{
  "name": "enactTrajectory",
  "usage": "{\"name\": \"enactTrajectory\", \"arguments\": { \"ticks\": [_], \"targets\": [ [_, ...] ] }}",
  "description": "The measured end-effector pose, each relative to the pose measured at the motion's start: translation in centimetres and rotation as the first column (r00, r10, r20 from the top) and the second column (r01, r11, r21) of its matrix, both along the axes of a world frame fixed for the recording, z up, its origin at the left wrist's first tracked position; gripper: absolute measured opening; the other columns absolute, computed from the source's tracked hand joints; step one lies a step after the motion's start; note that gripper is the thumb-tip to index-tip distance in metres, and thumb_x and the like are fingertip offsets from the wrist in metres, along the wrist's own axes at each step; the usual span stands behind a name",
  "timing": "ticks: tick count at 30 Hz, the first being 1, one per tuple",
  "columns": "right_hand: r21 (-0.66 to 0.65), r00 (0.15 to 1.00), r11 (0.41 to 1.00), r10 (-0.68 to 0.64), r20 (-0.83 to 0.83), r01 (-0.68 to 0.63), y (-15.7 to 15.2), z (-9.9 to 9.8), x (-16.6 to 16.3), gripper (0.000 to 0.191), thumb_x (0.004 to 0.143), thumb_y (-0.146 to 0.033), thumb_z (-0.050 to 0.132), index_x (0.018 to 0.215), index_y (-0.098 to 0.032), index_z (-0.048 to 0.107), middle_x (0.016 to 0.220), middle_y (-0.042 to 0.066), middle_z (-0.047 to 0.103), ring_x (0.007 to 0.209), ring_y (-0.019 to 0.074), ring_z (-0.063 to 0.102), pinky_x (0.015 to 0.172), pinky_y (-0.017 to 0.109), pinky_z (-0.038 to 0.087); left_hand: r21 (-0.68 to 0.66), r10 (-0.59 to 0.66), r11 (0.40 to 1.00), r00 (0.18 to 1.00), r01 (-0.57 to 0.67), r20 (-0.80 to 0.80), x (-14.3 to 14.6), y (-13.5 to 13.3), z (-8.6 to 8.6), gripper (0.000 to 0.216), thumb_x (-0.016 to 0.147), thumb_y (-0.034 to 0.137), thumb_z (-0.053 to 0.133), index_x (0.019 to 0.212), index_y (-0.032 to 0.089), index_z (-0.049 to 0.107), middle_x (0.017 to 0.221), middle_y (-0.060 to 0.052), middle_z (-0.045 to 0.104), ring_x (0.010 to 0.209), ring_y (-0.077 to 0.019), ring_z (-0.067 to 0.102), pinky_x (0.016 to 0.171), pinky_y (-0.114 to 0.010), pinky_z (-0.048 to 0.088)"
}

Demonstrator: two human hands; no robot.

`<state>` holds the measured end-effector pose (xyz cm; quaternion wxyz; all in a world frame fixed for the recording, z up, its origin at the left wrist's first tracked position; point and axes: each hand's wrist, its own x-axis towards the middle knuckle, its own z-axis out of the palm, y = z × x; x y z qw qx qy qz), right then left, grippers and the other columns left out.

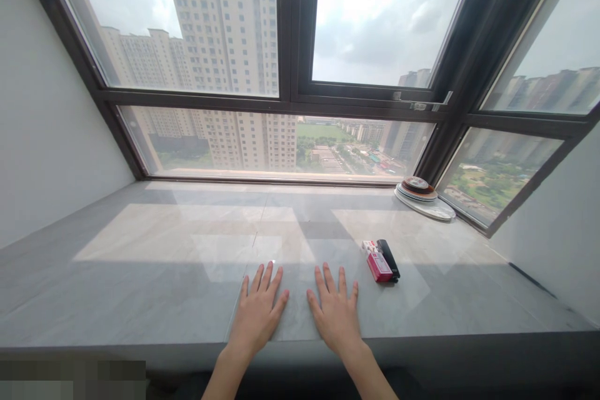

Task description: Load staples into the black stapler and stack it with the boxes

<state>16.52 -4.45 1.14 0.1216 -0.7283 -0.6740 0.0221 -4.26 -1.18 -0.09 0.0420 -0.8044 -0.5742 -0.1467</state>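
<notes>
Palm down on the grey marble-look sill, my left hand lies flat near the front edge with its fingers spread. My right hand rests flat beside it, fingers also apart, a small gap between the two. Neither holds anything. To the right of my right hand, not touching it, lies a small pink box with a white-and-red printed end or second box behind it. A black stapler-like object lies close along the right side of the pink box.
A stack of plates or coasters sits in the far right corner against the window frame. A metal window stay shows on the frame. A dark strip runs along the right wall's base.
</notes>
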Motion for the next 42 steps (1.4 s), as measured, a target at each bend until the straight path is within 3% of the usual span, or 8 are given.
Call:
{"name": "enactTrajectory", "arguments": {
  "ticks": [24,33,36,39,40,42],
  "targets": [
    [0.036,1.000,0.999,-0.007,0.001,0.007,0.2,-0.7,0.2,0.065,0.101,-0.063,0.026,0.160,-0.036,0.027,0.169,-0.004,0.014,0.155,0.0384,0.002,0.119,0.064,-0.002,0.002,-0.002,1.000,1.000,0.002,0.016,0.0,0.3,-0.3,0.058,0.103,0.051,0.033,0.159,0.036,0.028,0.168,-0.001,0.020,0.156,-0.0280,0.016,0.123,-0.057,0.014],
    [0.047,0.997,0.999,0.019,-0.073,-0.016,0.1,0.0,-0.1,0.061,0.101,-0.053,0.037,0.158,-0.033,0.035,0.168,0.001,0.021,0.155,0.0387,0.006,0.118,0.067,0.002,-0.002,0.000,1.000,0.998,0.000,0.059,0.0,0.3,-0.2,0.057,0.102,0.049,0.039,0.158,0.037,0.032,0.167,-0.002,0.023,0.155,-0.0290,0.018,0.124,-0.058,0.014],
    [0.074,0.956,0.996,0.060,-0.288,-0.040,0.2,0.9,1.1,0.056,0.098,-0.052,0.045,0.149,-0.032,0.052,0.159,0.005,0.041,0.151,0.0394,0.023,0.117,0.067,0.015,-0.005,-0.001,1.000,0.998,0.001,0.067,-0.1,0.3,-0.2,0.057,0.103,0.050,0.038,0.158,0.038,0.031,0.167,-0.001,0.023,0.155,-0.0282,0.018,0.124,-0.059,0.014],
    [0.175,0.804,0.983,0.151,-0.575,-0.059,0.9,3.1,5.1,0.050,0.097,-0.053,0.046,0.135,-0.027,0.065,0.136,0.011,0.064,0.124,0.0305,0.058,0.101,0.046,0.048,-0.018,0.000,1.000,0.997,0.002,0.077,-0.1,0.3,-0.1,0.057,0.103,0.050,0.037,0.158,0.039,0.030,0.167,-0.001,0.022,0.155,-0.0277,0.018,0.123,-0.059,0.015],
    [0.246,0.773,0.969,0.171,-0.611,-0.019,1.3,3.9,7.1,0.051,0.096,-0.054,0.047,0.133,-0.025,0.066,0.129,0.011,0.067,0.112,0.0272,0.063,0.091,0.039,0.052,-0.022,0.000,1.000,0.997,0.002,0.079,-0.1,0.3,-0.1,0.057,0.103,0.051,0.037,0.158,0.039,0.030,0.167,0.000,0.022,0.155,-0.0278,0.019,0.123,-0.059,0.015],
    [0.349,0.813,0.925,0.083,-0.577,0.152,2.3,5.4,11.9,0.055,0.092,-0.059,0.052,0.130,-0.022,0.067,0.111,0.012,0.070,0.094,0.0238,0.064,0.083,0.035,0.051,-0.026,0.001,1.000,0.997,0.001,0.082,-0.1,0.3,0.0,0.057,0.103,0.051,0.037,0.158,0.039,0.031,0.167,0.000,0.023,0.155,-0.0282,0.019,0.123,-0.059,0.015]
  ]
}}
